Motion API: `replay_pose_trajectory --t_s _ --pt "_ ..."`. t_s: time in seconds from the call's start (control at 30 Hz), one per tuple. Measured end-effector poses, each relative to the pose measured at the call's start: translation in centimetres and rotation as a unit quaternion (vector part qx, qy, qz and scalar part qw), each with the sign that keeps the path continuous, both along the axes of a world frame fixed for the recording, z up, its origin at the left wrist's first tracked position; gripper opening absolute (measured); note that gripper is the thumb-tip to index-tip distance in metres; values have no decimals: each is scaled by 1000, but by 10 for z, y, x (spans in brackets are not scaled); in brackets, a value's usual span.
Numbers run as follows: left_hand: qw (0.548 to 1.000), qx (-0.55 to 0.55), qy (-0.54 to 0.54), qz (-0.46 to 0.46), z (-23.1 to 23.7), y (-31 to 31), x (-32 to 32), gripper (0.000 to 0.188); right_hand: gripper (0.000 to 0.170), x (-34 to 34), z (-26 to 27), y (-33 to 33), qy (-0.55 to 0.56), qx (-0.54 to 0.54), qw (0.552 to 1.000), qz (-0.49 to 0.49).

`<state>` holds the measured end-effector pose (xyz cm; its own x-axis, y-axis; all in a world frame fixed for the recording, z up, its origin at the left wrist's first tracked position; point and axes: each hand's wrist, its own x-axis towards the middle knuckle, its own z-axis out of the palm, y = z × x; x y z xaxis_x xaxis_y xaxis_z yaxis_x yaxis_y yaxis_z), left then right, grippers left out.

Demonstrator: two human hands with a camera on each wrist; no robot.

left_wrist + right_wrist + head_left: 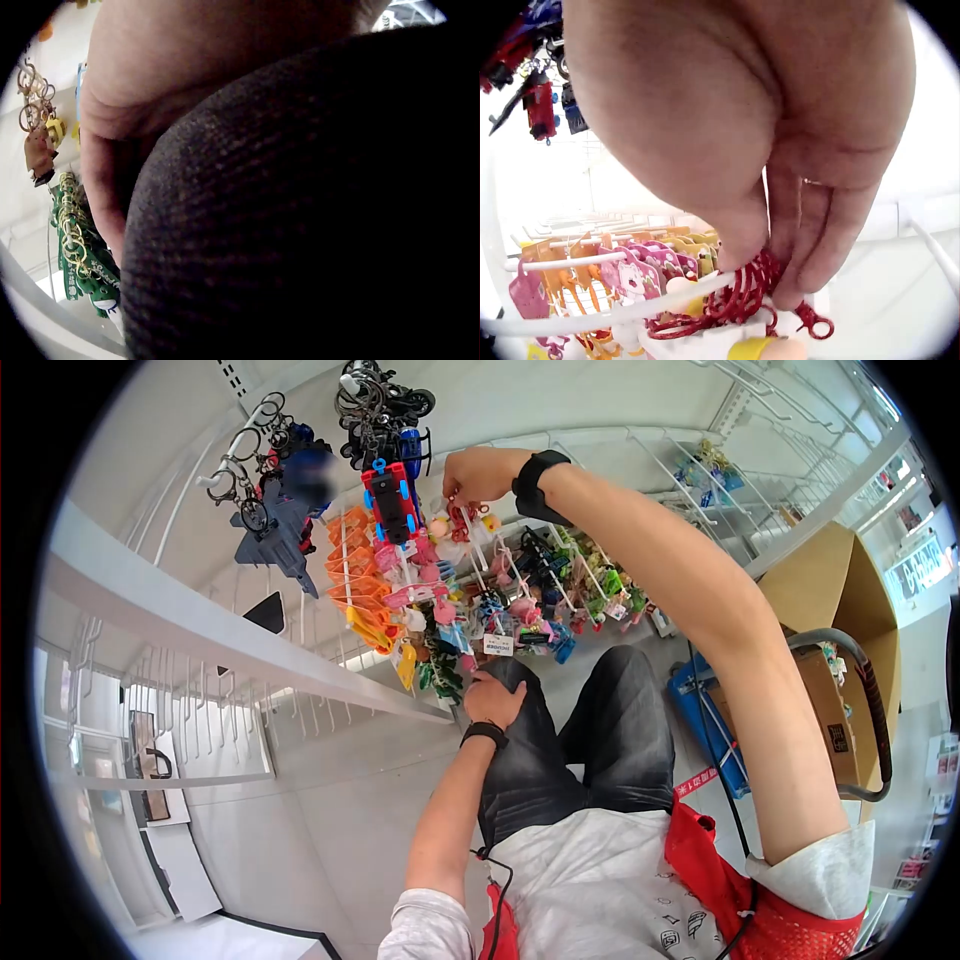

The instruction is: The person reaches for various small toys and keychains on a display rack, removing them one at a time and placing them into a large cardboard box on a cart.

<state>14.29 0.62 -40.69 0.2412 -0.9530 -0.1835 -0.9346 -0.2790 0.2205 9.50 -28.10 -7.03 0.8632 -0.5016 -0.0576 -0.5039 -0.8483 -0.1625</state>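
Note:
My right hand reaches up to the rack and pinches a bunch of red keychain rings on a white hook. In the right wrist view the thumb and fingers close around the rings, and a red clasp hangs out beside the fingertips. Pale and yellow charms dangle below. My left hand rests on the knee of the dark jeans, fingers relaxed. Close by that hand hang green keychains with gold rings.
Orange keychains and pink ones hang left of my right hand. A red toy vehicle and dark toy planes hang higher up. A white rack beam crosses at left. Cardboard boxes and a blue crate stand at right.

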Motion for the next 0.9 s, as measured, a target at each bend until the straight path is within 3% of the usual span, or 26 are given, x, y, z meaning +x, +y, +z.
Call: replay_pose_trajectory --t_s 0.07,0.17,0.27,0.33,0.43,0.53,0.57,0.7,0.8,0.9 --pt "1000 -9 8 0 2 1 0 112 28 -2 4 1 23 142 990 1" --pt "1000 1 13 6 -12 -2 3 114 30 -9 21 25 68 170 983 29" --pt "1000 13 17 9 -8 -1 4 113 33 -19 17 41 44 92 989 105" --pt "1000 8 20 13 -5 1 4 113 35 -25 23 62 58 117 986 102" --pt "1000 -7 20 13 -9 2 5 113 38 -35 32 89 48 147 988 22" --pt "1000 -21 13 4 -8 3 5 113 41 -42 17 88 43 91 992 78" --pt "1000 -27 5 -2 -6 4 4 113 50 -49 11 89 -5 96 991 88" --pt "1000 -16 8 -6 -4 2 3 113 57 -56 15 108 -22 101 991 80" --pt "1000 -16 5 -6 -7 2 3 113 63 -58 18 119 -42 134 990 0" --pt "1000 -23 0 -7 -6 2 3 113 61 -56 -4 107 -105 65 992 4"
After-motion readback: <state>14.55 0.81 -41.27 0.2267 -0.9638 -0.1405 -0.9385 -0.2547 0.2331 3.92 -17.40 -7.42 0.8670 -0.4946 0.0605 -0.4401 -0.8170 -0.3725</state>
